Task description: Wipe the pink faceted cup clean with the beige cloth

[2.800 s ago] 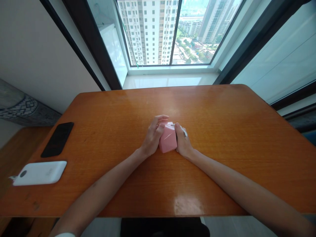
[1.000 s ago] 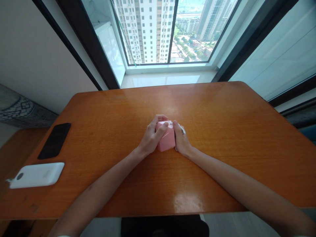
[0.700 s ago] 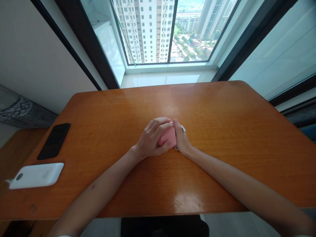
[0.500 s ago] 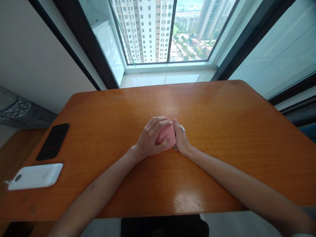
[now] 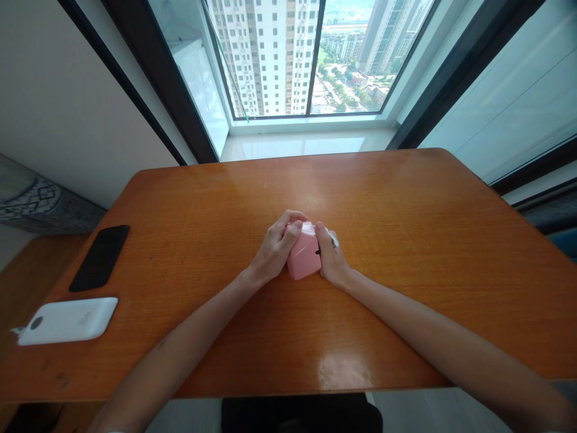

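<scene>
A small pink box-like object (image 5: 303, 260) with a creased face, a pale top edge and a small dark mark on its right side is between my hands over the middle of the table. Its exact kind I cannot make out. My left hand (image 5: 279, 245) grips it from the left, thumb along the upper edge and fingers behind. My right hand (image 5: 331, 255) is closed on its right side, thumb up near the top corner. Something white (image 5: 334, 239) shows beside the fingers of that hand, mostly hidden.
The brown wooden table (image 5: 396, 240) has a black phone (image 5: 100, 257) at its left side. Nearer me lies a white, rounded flat device (image 5: 70, 320) with a dark round spot. Past the far edge are a pale sill (image 5: 306, 146) and a window (image 5: 270, 60).
My left hand has shifted off the front of the pink object, its thumb moving up to the top edge, so more of the front shows. My right hand stays at its side.
</scene>
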Demonstrator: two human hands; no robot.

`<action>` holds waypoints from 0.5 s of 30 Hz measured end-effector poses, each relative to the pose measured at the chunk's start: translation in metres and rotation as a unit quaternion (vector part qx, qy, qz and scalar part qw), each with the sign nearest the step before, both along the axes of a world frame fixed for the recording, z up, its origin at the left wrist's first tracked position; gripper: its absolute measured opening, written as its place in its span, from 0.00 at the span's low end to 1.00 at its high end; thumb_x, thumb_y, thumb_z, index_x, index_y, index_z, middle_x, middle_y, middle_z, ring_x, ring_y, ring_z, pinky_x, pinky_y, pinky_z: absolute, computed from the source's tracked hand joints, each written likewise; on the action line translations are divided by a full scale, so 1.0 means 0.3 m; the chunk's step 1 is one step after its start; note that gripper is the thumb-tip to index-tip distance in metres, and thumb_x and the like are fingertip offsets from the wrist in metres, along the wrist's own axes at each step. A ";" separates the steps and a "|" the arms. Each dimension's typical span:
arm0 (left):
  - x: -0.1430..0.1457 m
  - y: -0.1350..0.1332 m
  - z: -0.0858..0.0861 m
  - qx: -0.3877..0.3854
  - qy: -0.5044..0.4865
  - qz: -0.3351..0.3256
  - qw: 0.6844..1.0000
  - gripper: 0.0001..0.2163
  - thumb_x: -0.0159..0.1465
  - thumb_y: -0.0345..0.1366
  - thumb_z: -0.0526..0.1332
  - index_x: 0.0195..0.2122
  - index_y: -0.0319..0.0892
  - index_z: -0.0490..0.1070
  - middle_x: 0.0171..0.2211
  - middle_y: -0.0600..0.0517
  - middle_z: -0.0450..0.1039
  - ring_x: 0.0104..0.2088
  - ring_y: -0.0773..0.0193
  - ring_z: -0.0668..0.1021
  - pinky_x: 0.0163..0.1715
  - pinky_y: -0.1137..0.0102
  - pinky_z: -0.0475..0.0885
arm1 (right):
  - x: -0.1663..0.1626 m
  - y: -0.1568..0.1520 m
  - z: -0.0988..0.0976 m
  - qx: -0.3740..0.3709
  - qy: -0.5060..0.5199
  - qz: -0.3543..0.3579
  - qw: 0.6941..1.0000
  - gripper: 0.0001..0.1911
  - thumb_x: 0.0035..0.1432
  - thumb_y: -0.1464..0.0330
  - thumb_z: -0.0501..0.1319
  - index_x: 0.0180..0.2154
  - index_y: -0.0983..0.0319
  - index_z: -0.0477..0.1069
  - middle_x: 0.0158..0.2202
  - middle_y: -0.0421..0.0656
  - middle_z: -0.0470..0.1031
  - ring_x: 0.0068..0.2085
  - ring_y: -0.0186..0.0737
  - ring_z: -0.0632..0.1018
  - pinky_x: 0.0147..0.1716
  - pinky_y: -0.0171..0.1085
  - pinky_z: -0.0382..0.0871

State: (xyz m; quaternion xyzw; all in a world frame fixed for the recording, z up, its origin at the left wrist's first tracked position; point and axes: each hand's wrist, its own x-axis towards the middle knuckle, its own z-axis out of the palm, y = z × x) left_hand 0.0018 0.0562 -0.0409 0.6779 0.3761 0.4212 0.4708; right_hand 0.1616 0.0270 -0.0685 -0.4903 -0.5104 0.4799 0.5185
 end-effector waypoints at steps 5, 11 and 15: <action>-0.022 0.000 -0.028 0.260 -0.001 0.014 0.966 0.17 0.77 0.49 0.54 0.58 0.45 0.72 0.58 0.41 0.75 0.60 0.50 0.77 0.61 0.54 0.73 | -0.001 0.005 0.007 -0.012 0.001 -0.008 1.000 0.35 0.67 0.37 0.55 0.22 0.57 0.62 0.19 0.36 0.61 0.22 0.33 0.61 0.22 0.36 0.56; -0.029 0.012 -0.048 0.420 0.100 -0.034 0.901 0.23 0.70 0.43 0.62 0.64 0.45 0.65 0.59 0.38 0.74 0.59 0.45 0.77 0.59 0.49 0.75 | -0.003 0.018 0.011 -0.014 -0.001 -0.054 0.998 0.34 0.68 0.37 0.54 0.25 0.58 0.65 0.22 0.37 0.63 0.25 0.35 0.64 0.25 0.36 0.59; -0.019 0.001 -0.033 0.372 0.079 -0.023 0.925 0.18 0.71 0.40 0.61 0.60 0.44 0.68 0.56 0.39 0.76 0.56 0.46 0.78 0.58 0.50 0.75 | -0.001 0.011 0.010 -0.014 0.006 -0.052 0.999 0.34 0.67 0.38 0.55 0.23 0.58 0.63 0.22 0.37 0.61 0.25 0.34 0.63 0.24 0.35 0.58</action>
